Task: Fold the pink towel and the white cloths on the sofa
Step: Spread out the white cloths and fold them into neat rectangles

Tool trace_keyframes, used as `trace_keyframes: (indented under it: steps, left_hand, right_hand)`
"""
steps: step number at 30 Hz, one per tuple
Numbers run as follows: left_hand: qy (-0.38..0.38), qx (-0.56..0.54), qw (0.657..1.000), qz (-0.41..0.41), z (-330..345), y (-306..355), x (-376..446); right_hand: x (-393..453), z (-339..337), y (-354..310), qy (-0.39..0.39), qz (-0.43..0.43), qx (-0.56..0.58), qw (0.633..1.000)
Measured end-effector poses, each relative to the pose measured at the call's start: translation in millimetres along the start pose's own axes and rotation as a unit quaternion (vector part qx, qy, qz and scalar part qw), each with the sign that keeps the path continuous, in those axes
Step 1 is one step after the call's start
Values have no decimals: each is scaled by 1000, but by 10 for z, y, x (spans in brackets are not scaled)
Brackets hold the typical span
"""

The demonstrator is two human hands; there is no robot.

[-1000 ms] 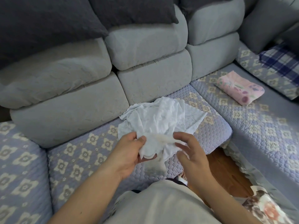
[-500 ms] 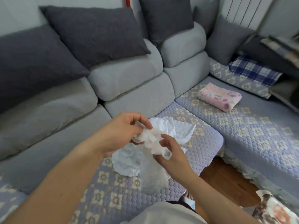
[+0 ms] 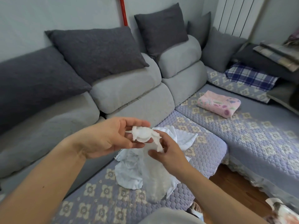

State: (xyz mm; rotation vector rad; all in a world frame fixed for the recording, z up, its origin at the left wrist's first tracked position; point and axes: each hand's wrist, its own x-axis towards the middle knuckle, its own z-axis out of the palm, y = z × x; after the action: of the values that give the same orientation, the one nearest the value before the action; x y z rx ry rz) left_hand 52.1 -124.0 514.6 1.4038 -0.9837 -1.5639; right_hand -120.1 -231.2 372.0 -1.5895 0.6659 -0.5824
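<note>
I have one white cloth lifted off the sofa, its bunched top edge up in front of me and the rest hanging down thin and blurred toward the seat. I hold it this high, I judge, so I can find a hem and a corner before I spread it to fold. My left hand lies palm up under the bunch, fingers curled loosely around it with the thumb on top. My right hand is just beside it, pinching the next stretch of the edge between thumb and fingertips; the two hands nearly touch. Below them the other white cloths lie in a crumpled heap on the quilted seat cover, right under my wrists. The pink towel is well apart, already folded into a neat block on the chaise section to my right, which tells me only the white ones remain.
</note>
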Motion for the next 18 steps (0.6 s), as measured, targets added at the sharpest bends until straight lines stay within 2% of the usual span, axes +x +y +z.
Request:
trace_keyframes:
  steps: [2,4,7,13,14,16,18]
  left_hand:
    - [-5,22,1000,18,-29,-18,-30]
    - [52,116,991,43,-34,-35,-33]
    - [211,215,950,82,-38,-59,9]
    - [326,348,864,160,-96,-152,176]
    - [327,328,868,179,-78,-145,200]
    - [286,239,903,212,6,-139,250]
    - [245,199,920,232,64,-158,301]
  right_hand:
    - [-2,-65,-30,-3,-21,-9,1000]
    - [-31,-108,-69,-2,-25,-9,1000]
    - [-86,-180,-94,20,-50,-34,998]
    - [-205,-343,-229,50,-47,17,997]
    - [-211,-357,-268,49,-43,39,997]
    - [-212,-379,-373,29,-35,70,997]
    - [-210,-411,-452,4,-33,51,998]
